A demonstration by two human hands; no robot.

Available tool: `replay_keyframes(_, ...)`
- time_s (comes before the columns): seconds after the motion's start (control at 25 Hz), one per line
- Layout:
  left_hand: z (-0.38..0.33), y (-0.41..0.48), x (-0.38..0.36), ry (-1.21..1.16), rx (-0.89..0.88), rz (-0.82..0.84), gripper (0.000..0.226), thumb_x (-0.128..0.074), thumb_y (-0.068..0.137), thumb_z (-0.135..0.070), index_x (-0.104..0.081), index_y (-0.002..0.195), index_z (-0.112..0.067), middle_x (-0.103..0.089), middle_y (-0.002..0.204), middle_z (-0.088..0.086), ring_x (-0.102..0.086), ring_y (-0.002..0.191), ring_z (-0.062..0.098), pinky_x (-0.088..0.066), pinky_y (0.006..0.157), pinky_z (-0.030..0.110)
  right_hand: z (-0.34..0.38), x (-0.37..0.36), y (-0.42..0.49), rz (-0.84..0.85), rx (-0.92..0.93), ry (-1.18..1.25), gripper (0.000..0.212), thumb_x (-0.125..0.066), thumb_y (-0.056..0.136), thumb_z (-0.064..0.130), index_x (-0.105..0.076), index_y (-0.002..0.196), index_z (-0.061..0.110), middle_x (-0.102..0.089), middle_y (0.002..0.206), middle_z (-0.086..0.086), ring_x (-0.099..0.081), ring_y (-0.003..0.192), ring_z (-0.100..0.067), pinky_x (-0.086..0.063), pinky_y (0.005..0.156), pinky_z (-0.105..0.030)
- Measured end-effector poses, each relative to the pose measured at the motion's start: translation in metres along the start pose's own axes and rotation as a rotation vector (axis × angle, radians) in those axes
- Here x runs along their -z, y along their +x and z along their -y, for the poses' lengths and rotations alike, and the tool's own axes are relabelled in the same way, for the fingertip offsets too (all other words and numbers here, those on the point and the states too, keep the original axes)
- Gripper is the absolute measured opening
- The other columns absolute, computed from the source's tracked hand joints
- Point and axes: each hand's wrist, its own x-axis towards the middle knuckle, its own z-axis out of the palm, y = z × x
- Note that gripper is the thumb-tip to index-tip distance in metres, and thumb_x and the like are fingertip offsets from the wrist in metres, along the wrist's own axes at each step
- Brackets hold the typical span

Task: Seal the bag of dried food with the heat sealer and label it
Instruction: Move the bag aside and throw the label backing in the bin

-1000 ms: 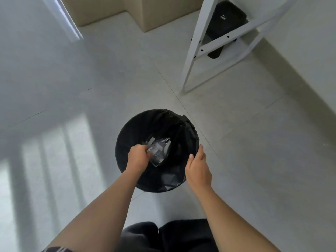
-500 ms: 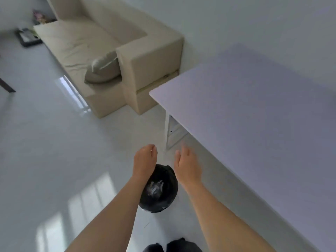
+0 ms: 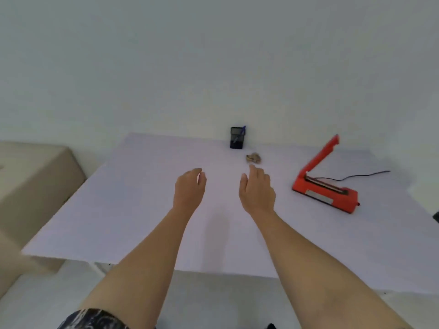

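Hands, left hand (image 3: 189, 189) and right hand (image 3: 257, 191), hovered loosely open (holding nothing) over the table (image 3: 133, 210); far right, the red heat sealer (image 3: 325, 186) gaped, the bag of dried food (image 3: 254, 157) beyond.

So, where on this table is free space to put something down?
Free: the table's whole left half, and the near strip before both hands. Crowded: the far right, with pen holder, dried food, red heat sealer and its cord.

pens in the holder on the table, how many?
1 visible: a blue pen leaning in the dark pen holder at the table's far edge, by the wall. More may be hidden inside the holder; the frame is blurry.
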Motion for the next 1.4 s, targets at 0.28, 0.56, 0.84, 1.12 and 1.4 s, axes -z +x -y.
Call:
replay_keyframes(0.28, -0.126, 0.055, -0.194, -0.077, -0.158, 0.258, 0.028, -0.046, 0.095, -0.016, -0.063, 0.108, 0.001, -0.068, 0.104, 0.021, -0.062, 0.097, 0.034, -0.046, 0.086, 0.038, -0.222, 0.041, 0.072, -0.120, -0.285, -0.172, 0.042, -0.039, 0.096, 0.027, -0.042, 0.133, 0.005, -0.054, 0.122, -0.015, -0.050, 0.109, -0.033, -0.049, 0.073, -0.043)
replay_keyframes(0.56, -0.173, 0.098, -0.330, -0.058, -0.076, 0.444, 0.034, -0.040, 0.095, -0.010, -0.054, 0.125, -0.003, -0.060, 0.126, 0.017, -0.054, 0.118, 0.031, -0.039, 0.100, 0.036, -0.363, 0.040, 0.118, -0.005, -0.469, -0.246, 0.046, -0.039, 0.096, 0.033, -0.040, 0.134, 0.008, -0.052, 0.126, -0.011, -0.049, 0.110, -0.030, -0.049, 0.071, -0.040)
replay_keyframes(0.84, -0.170, 0.092, -0.371, -0.227, -0.014, 0.548, 0.031, -0.044, 0.094, -0.008, -0.062, 0.118, -0.013, -0.062, 0.123, 0.007, -0.054, 0.118, 0.024, -0.041, 0.099, 0.030, -0.407, 0.022, 0.069, 0.311, -0.685, -0.044, 0.098, -0.044, 0.073, 0.077, -0.015, 0.144, 0.016, -0.034, 0.139, -0.001, -0.036, 0.126, -0.022, -0.044, 0.090, -0.039)
replay_keyframes(1.12, -0.170, 0.093, -0.392, -0.356, 0.201, 0.719, 0.016, -0.058, 0.090, -0.022, -0.067, 0.102, -0.026, -0.059, 0.121, 0.000, -0.042, 0.129, 0.022, -0.038, 0.094, 0.026, -0.422, -0.013, 0.057, 0.258, -0.741, 0.257, 0.081, -0.069, 0.080, 0.034, -0.023, 0.140, 0.005, -0.041, 0.127, -0.015, -0.053, 0.110, -0.030, -0.046, 0.089, -0.036)
replay_keyframes(1.4, -0.171, 0.142, -0.438, -0.379, 0.549, 0.647, 0.068, -0.073, 0.077, -0.035, -0.044, 0.134, -0.012, -0.052, 0.129, 0.003, -0.051, 0.119, 0.022, -0.040, 0.100, 0.032, -0.453, -0.041, 0.133, 0.130, -0.743, 0.206, 0.063, -0.062, 0.087, 0.024, -0.032, 0.138, -0.001, -0.047, 0.123, -0.022, -0.057, 0.101, -0.038, -0.048, 0.080, -0.041)
